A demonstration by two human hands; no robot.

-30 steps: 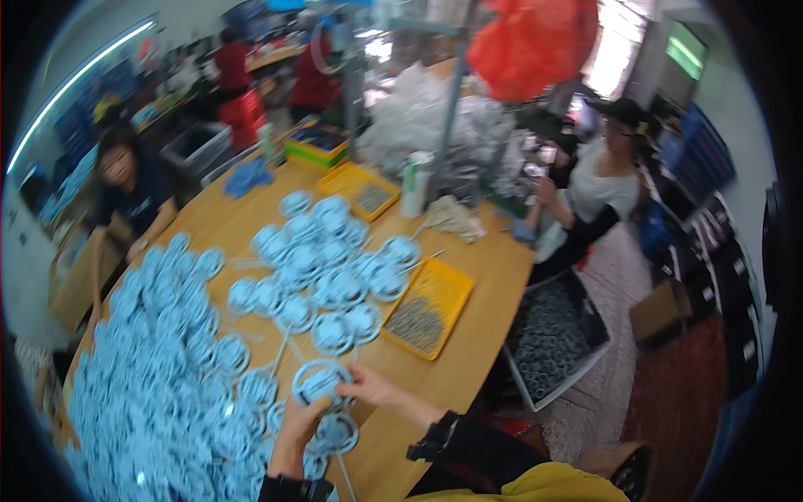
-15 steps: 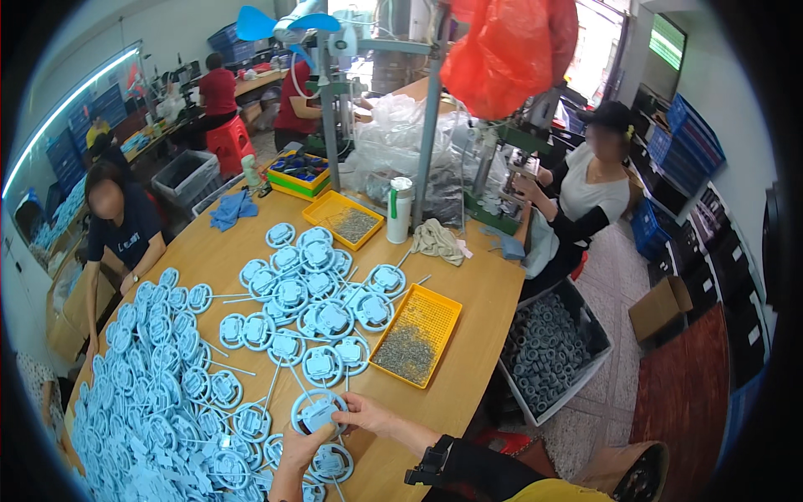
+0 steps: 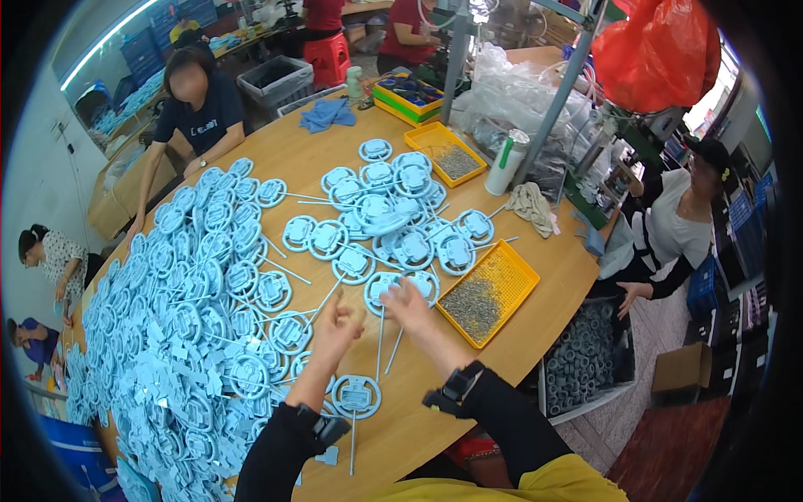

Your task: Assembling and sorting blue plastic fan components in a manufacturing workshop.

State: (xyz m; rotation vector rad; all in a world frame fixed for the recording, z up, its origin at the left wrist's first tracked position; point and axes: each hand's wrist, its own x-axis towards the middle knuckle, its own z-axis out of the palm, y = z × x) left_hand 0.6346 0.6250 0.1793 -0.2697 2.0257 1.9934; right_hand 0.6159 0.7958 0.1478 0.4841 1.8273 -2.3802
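Observation:
My left hand (image 3: 337,328) hovers over the table with its thumb and fingers apart, holding nothing that I can see. My right hand (image 3: 407,308) is also loosely open, just above a light blue ring-shaped part with a long thin stick (image 3: 381,290) and the similar part beside it. Over the far cluster, one light blue ring part (image 3: 383,221) is smeared by motion. Another ring part (image 3: 355,395) lies nearest me, between my forearms, its stick pointing toward me. A large heap of such parts (image 3: 180,309) covers the table's left side.
A yellow tray of small metal pieces (image 3: 489,293) sits right of my hands, with a second yellow tray (image 3: 447,153) farther back. A white bottle (image 3: 507,163) and a rag (image 3: 533,209) stand near the post. A crate of grey rings (image 3: 588,360) is beside the table. Co-workers sit around.
The ring part that both hands held has been let go, and my hands have moved apart. A blurred ring part now shows over the far cluster. The view has swung left.

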